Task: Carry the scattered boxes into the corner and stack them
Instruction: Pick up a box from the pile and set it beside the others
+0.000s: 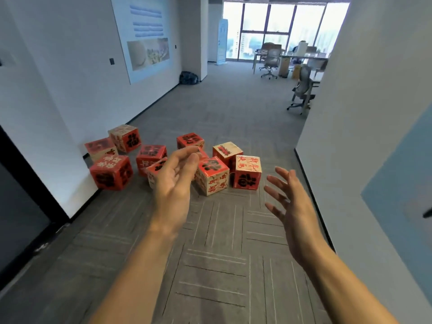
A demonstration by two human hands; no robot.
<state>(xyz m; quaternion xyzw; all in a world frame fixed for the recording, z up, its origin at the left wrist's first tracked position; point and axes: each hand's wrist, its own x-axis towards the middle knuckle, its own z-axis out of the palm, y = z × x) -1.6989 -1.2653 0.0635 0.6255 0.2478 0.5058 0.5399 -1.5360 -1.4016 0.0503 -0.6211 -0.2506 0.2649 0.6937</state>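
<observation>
Several red and cream cube boxes with printed characters lie scattered on the grey carpet ahead of me. The nearest box (211, 175) sits in the middle, another box (247, 172) stands to its right, and a red box (111, 171) lies by the left wall. My left hand (174, 181) is raised in front of the pile, fingers loosely bent, holding nothing, and partly hides one box (155, 170). My right hand (288, 197) hovers to the right of the boxes, palm turned inward, fingers spread and empty.
A white wall (70, 94) with a poster runs along the left, with a dark door frame (28, 183) near me. Another wall (364, 113) closes the right side. Desks and office chairs (301, 90) stand far back by the windows. A dark bag (188, 77) lies at a far corner.
</observation>
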